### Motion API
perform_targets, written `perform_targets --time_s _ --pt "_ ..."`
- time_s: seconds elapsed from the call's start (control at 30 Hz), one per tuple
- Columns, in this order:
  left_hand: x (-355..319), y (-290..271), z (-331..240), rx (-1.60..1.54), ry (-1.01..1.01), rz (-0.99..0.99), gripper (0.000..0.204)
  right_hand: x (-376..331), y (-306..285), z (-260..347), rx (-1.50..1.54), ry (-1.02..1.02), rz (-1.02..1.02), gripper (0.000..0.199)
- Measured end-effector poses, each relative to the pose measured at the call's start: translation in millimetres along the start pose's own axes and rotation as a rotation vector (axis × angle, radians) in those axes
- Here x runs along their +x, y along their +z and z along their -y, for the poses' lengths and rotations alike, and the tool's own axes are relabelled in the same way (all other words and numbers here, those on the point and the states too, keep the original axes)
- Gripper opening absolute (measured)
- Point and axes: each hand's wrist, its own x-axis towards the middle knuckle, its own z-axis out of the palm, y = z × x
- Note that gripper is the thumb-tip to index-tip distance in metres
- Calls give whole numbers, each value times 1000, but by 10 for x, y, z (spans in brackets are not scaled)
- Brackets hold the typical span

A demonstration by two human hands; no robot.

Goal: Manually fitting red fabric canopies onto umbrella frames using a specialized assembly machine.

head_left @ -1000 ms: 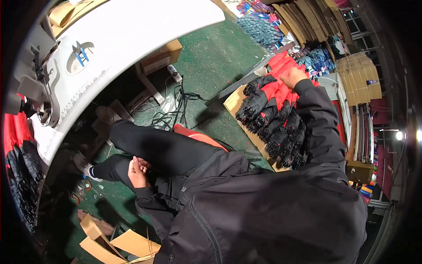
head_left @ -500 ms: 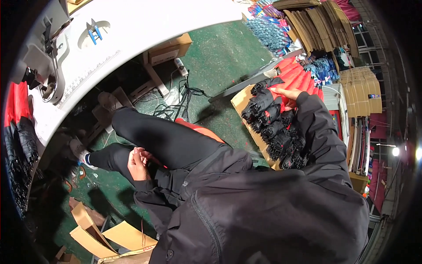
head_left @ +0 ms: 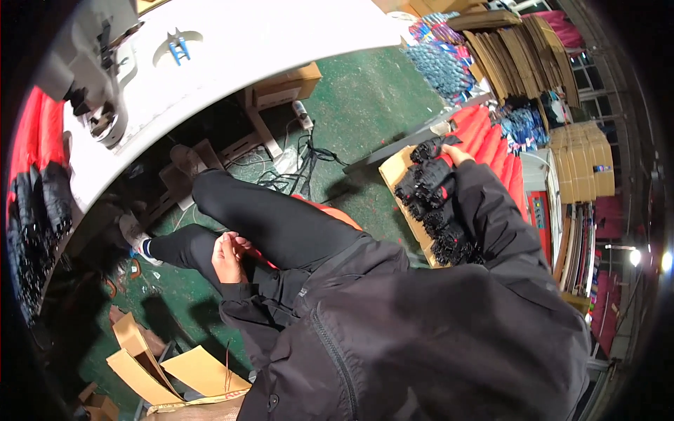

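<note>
Beside me on the right, red-and-black bundles that look like folded umbrellas (head_left: 437,210) lie stacked, their black fringed ends toward me. My right hand (head_left: 458,155) is on the far top part of that stack, fingers curled over one bundle; the arm hides part of the pile. My left hand (head_left: 228,258) rests by my thigh with its fingers drawn together. Whatever it may hold is too small to make out.
A white worktable (head_left: 260,35) curves across the far left, with blue snips (head_left: 179,50) in its recess and a sewing machine (head_left: 105,84). More red-and-black bundles (head_left: 45,168) hang at its left end. Open cardboard boxes (head_left: 200,372) stand at lower left; cables (head_left: 309,158) lie on the floor.
My right hand has drawn in slightly, its fingers now more curled at the bundles' black part. My left hand stays by my thigh. The view has shifted slightly.
</note>
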Motion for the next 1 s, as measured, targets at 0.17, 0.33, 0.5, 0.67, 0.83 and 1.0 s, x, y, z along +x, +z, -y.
perform_targets --time_s 0.17,0.33,0.5,0.67,0.83,1.0 --pt "-35 -122 28 -30 14 3 25 -252 146 -34 1113 -30 329 22" --pt "64 52 103 6 7 3 23 -499 -429 105 1219 -284 173 27" --pt "-41 293 -191 566 224 18 14 -1592 -508 1105 1113 -570 -347 57" --pt "-513 1628 -1390 550 479 313 19 -2825 -665 1889 1153 -1006 -288 93" --pt "-1169 2232 -2262 771 966 303 28 -3637 -333 2254 933 -1382 -255 109" --pt "-1645 2528 -2444 746 1114 109 83 -4353 230 2218 1199 -1336 271 114"
